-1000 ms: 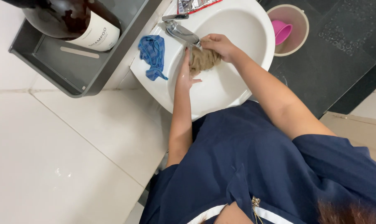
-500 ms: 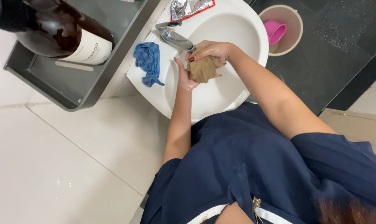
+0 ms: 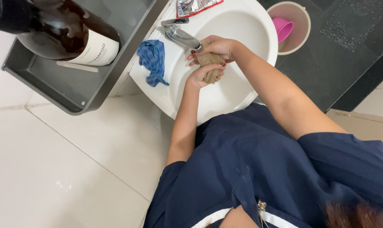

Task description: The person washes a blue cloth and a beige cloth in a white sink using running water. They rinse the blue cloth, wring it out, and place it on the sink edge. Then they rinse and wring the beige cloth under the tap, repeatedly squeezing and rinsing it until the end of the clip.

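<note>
white basin (image 3: 242, 95) against tiled wall (image 3: 52, 169), dark floor (image 3: 347, 55) beside it.

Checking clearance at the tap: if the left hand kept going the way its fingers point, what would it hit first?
The left hand grips the tan cloth and points up toward the tap. The tap spout looks first in line, though depth is unclear.

Over the white sink (image 3: 225, 101), the left hand (image 3: 200, 75) and right hand (image 3: 214, 45) both clasp a wet brown cloth (image 3: 210, 67) just below the chrome tap (image 3: 181, 36). A blue cloth (image 3: 153, 61) lies crumpled on the sink's left rim.
</note>
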